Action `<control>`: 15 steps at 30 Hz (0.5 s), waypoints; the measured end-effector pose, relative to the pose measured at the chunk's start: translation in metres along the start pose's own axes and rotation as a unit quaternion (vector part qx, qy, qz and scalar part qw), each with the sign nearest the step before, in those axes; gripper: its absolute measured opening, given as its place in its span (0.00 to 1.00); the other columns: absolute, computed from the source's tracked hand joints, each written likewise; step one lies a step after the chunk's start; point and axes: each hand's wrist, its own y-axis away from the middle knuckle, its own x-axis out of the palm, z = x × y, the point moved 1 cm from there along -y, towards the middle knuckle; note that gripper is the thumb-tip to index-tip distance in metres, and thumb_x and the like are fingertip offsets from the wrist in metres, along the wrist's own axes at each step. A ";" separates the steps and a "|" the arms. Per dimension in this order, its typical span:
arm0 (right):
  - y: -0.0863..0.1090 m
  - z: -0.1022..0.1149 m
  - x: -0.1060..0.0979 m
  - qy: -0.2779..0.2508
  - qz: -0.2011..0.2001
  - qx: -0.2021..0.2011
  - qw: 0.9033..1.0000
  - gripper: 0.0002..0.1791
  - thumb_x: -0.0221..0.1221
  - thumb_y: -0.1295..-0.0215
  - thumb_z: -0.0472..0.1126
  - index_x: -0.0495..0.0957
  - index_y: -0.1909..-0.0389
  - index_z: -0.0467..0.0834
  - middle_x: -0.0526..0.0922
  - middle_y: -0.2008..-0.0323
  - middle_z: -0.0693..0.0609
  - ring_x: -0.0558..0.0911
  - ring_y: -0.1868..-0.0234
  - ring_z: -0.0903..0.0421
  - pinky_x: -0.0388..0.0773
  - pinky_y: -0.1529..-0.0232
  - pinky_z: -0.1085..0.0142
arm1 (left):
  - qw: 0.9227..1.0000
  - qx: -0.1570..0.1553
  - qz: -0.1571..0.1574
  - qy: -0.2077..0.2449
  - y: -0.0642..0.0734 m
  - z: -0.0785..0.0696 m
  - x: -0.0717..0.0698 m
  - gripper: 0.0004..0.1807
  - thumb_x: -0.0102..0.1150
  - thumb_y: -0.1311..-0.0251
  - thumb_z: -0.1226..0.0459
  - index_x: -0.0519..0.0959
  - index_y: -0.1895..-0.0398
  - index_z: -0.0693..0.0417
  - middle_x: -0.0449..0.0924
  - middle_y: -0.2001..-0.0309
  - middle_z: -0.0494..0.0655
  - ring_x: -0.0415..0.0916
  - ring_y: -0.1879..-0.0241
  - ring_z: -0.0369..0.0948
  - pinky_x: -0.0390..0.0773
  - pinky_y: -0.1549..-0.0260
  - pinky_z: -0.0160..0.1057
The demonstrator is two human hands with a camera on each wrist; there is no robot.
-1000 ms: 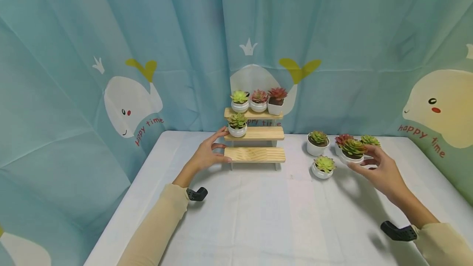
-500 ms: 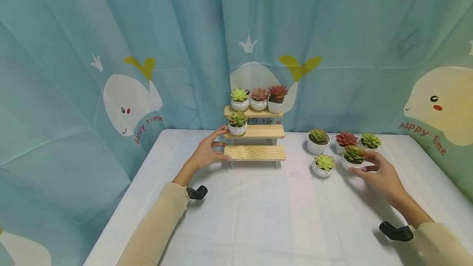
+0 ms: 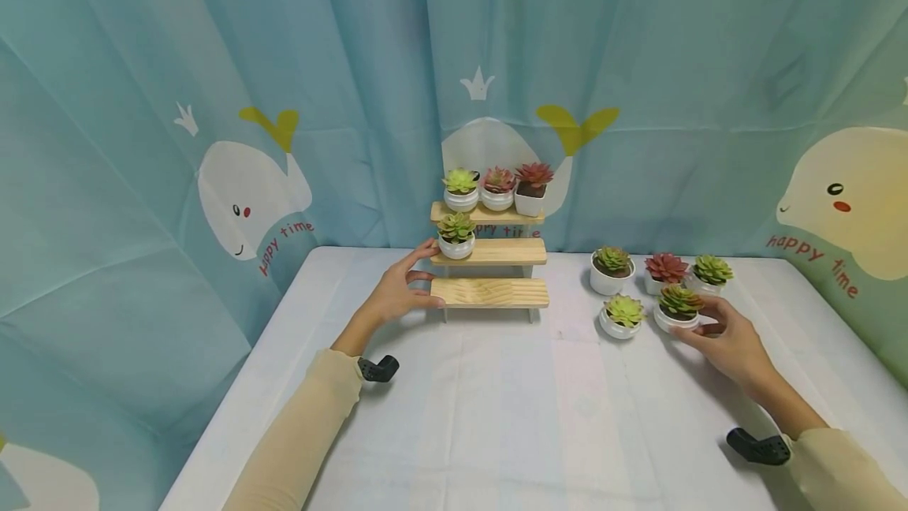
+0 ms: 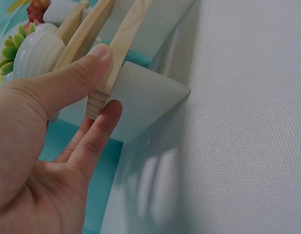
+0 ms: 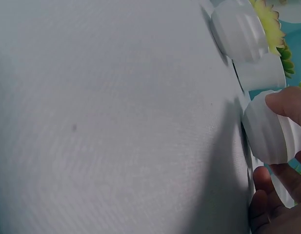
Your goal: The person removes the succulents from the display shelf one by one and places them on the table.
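Note:
My left hand grips the left end of a three-step wooden plant stand. In the left wrist view its thumb lies on the lowest board and fingertips touch the board's end. At the right, my right hand holds a green, red-tipped succulent in a white pot, thumb on one side and fingers on the other. The right wrist view shows that pot low at the tablecloth. A potted green succulent stands on the middle step's left end; several more line the top step, including a red one.
Near the right hand stand other potted succulents: a light green one, a dark green one, a red one and a green one. A blue curtain hangs behind the white-clothed table.
My right hand has lowered the succulent pot toward the front of the group, uncovering the red and green ones behind. My left hand stays on the stand.

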 end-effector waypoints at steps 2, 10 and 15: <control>0.000 0.000 0.000 0.005 0.001 0.004 1.000 0.45 0.69 0.32 0.52 0.60 0.27 0.31 0.70 0.36 0.25 0.73 0.61 0.74 0.72 0.68 0.79 | 1.000 0.000 0.001 0.001 0.000 0.000 0.000 0.50 0.76 0.47 0.75 0.62 0.21 0.49 0.51 0.18 0.36 0.72 0.34 0.58 0.82 0.46 0.52; -0.001 -0.002 0.001 0.007 0.013 0.008 1.000 0.44 0.67 0.31 0.52 0.58 0.27 0.31 0.69 0.36 0.24 0.79 0.51 0.45 0.72 0.67 0.79 | 1.000 0.001 0.000 0.009 -0.001 0.001 0.000 0.51 0.76 0.47 0.75 0.62 0.21 0.49 0.53 0.19 0.40 0.70 0.34 0.61 0.82 0.46 0.52; 0.000 -0.004 0.000 0.002 0.020 0.007 1.000 0.44 0.67 0.30 0.52 0.57 0.28 0.30 0.69 0.37 0.23 0.74 0.57 0.66 0.72 0.67 0.80 | 1.000 -0.001 0.000 0.007 -0.001 0.000 0.000 0.50 0.76 0.47 0.75 0.62 0.21 0.48 0.52 0.19 0.38 0.70 0.34 0.61 0.82 0.46 0.52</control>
